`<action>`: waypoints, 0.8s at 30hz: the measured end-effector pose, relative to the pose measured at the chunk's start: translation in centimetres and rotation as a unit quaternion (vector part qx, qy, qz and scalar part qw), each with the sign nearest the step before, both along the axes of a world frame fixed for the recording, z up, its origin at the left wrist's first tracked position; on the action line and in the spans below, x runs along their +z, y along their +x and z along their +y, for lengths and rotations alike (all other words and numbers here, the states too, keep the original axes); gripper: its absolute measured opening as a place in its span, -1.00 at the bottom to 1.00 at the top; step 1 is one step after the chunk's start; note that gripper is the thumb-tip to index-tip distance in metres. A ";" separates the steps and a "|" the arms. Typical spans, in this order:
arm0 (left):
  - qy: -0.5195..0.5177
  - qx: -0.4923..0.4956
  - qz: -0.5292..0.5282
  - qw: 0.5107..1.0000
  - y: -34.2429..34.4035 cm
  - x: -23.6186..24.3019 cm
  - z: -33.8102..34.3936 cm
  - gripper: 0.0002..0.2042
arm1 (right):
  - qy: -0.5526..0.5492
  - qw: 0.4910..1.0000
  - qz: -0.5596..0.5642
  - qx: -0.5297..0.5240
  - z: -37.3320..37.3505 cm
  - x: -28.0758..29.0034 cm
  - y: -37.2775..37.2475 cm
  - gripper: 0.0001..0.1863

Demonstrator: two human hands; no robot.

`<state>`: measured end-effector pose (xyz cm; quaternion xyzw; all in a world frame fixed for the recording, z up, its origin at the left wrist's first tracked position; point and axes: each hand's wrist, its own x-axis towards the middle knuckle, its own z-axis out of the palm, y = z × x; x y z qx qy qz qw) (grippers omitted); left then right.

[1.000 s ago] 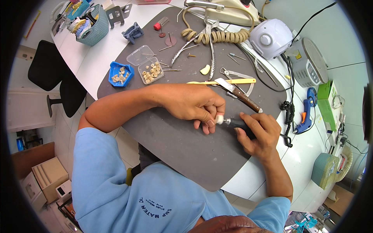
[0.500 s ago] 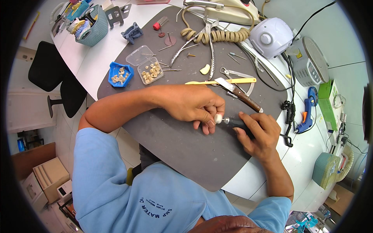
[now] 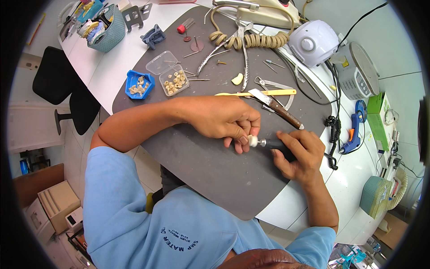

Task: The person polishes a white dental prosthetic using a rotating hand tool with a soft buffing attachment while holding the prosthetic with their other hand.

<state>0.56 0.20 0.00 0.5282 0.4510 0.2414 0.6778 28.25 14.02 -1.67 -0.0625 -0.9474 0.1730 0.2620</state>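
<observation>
Between the thumb and fingers of my left hand (image 3: 221, 120) is a small white piece (image 3: 253, 141), perhaps a tooth crown; my fingertips partly cover it. My right hand (image 3: 301, 154) is wrapped round a dark rotary handpiece (image 3: 278, 145) with a metal nose. That nose points left and meets the white piece, though the exact contact is too small to make out. Just beyond my hands lie a knife (image 3: 282, 112) with a brown wooden handle and a yellow stick-like tool (image 3: 273, 93).
Left of centre sit a blue tray (image 3: 128, 88) of tooth-like pieces and an open clear box (image 3: 168, 93) of small beige pieces. Farther back are metal pliers (image 3: 245, 56), a coiled beige cord (image 3: 264, 41) and a white machine (image 3: 313, 40). A blue glue gun (image 3: 354, 132) lies at right.
The white piece has turned slightly at my left fingertips. My right hand and the handpiece have shifted a little to the right; all else stays put.
</observation>
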 end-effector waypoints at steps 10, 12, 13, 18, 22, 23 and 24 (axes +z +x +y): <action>-0.013 0.020 -0.011 1.000 -0.1 -0.1 -0.1 -0.89 | 0.004 1.000 -0.006 0.015 0.1 0.1 0.0 -0.60; -0.012 0.025 -0.018 0.999 -0.1 -0.1 0.0 -0.88 | -0.003 1.000 0.001 0.002 0.1 0.0 0.0 -0.60; -0.012 0.014 -0.010 1.000 -0.1 0.1 0.1 -0.88 | 0.001 1.000 -0.004 -0.002 0.0 0.0 0.0 -0.59; -0.007 0.011 -0.004 1.000 -0.1 0.4 -0.1 -0.88 | 0.001 1.000 -0.003 0.016 0.2 0.2 -0.1 -0.59; -0.008 0.003 0.001 1.000 -0.1 0.4 -0.1 -0.87 | 0.004 1.000 -0.007 0.009 0.2 0.2 0.0 -0.60; -0.008 0.008 -0.003 1.000 -0.1 0.3 -0.1 -0.87 | 0.005 1.000 -0.004 0.025 0.3 0.2 -0.1 -0.60; -0.008 0.008 -0.003 1.000 -0.1 0.3 -0.1 -0.87 | 0.005 1.000 -0.005 0.025 0.3 0.2 -0.1 -0.60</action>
